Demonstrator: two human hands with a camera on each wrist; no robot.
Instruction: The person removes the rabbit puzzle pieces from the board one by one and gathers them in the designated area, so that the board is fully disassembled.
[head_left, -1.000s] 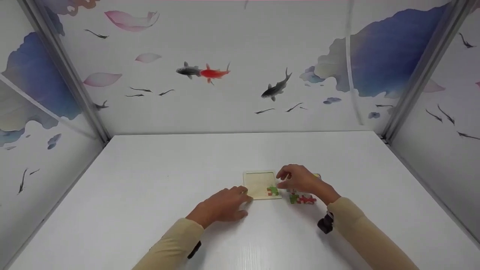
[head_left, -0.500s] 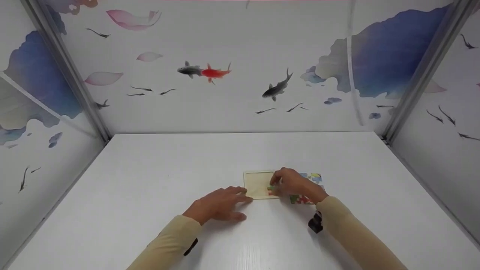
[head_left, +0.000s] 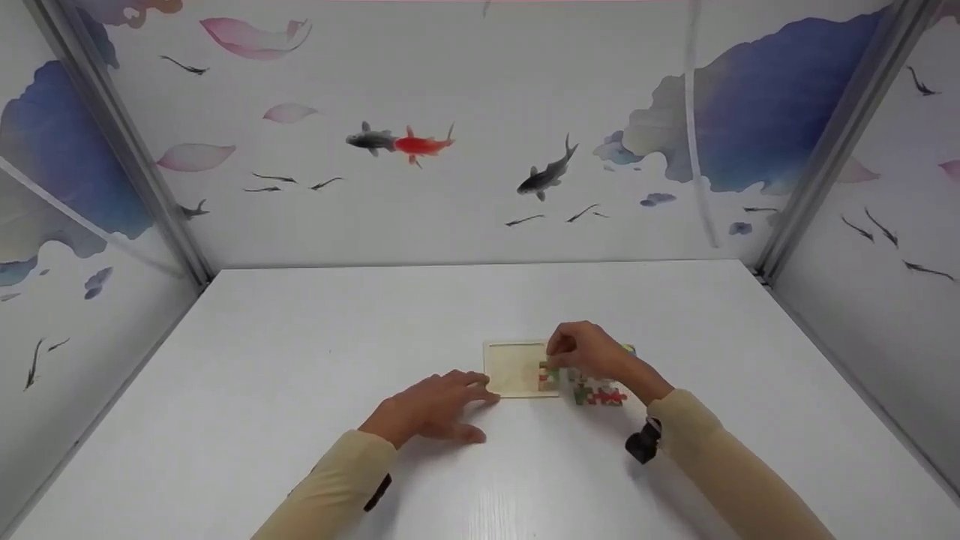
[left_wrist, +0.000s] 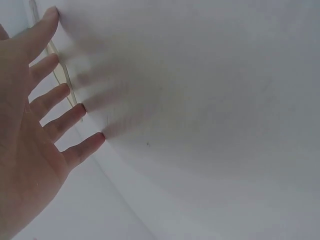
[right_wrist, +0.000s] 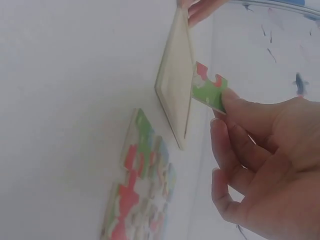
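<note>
A shallow wooden puzzle tray (head_left: 514,371) lies on the white table. My right hand (head_left: 592,352) is over its right side. Between thumb and finger it pinches a green and red jigsaw piece (right_wrist: 209,90), which appears raised off the tray in the right wrist view. My left hand (head_left: 435,409) rests beside the tray, its spread fingertips at the tray's left edge; the left wrist view shows those fingers (left_wrist: 65,122) fairly straight. Right of the tray, several coloured jigsaw pieces (head_left: 602,395) lie grouped together, partly hidden under my right hand in the head view.
The white table (head_left: 337,322) spreads around the tray on all sides. Panels printed with fish and petals stand behind it and to both sides, such as the back wall (head_left: 465,217). Metal posts (head_left: 772,270) mark the back corners.
My right hand has moved left onto the green and red piece lying in the tray, gripped it, and lifted it slightly. My left hand has stayed at the tray's left edge.
</note>
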